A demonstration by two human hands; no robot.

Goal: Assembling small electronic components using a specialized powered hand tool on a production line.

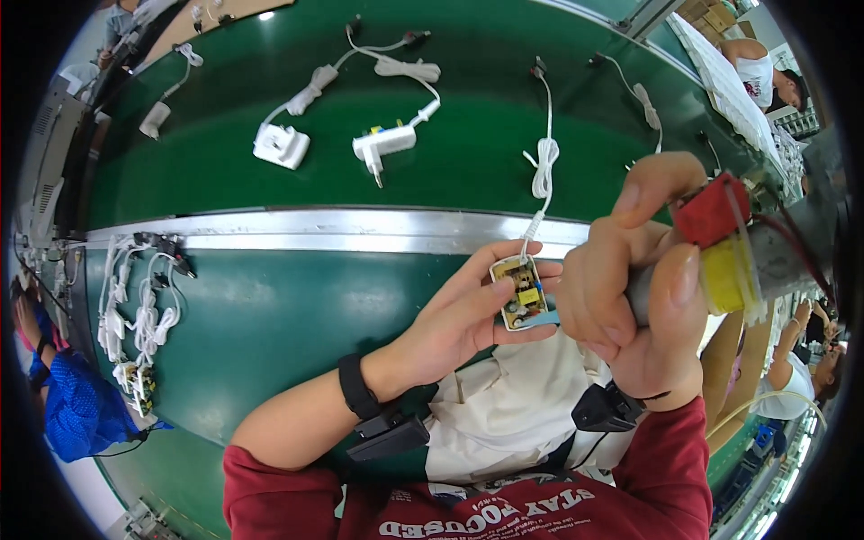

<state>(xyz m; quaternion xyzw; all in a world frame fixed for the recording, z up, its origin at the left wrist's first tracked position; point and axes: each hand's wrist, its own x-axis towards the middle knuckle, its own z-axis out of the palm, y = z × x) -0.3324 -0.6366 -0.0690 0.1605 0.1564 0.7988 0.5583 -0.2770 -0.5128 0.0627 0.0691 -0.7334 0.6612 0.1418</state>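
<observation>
My left hand [441,328] holds an opened white power adapter [519,292] between thumb and fingers. Its circuit board faces up, with a yellow component and other small parts showing. A white cable runs from its top toward the far side. My right hand [634,270] is closed round a grey cylindrical hand tool [787,256], which carries a red block with wires and a band of yellow tape. A light-blue strip [543,319] lies across the adapter's lower edge, on the side toward my right hand; whether it belongs to the tool is hidden.
Beyond a metal rail [315,229], white adapters [282,146] with bundled cables lie on a green belt [225,184]. More cabled adapters [139,315] are heaped on the green bench at left. Another person in blue [85,400] is at far left; others work at right.
</observation>
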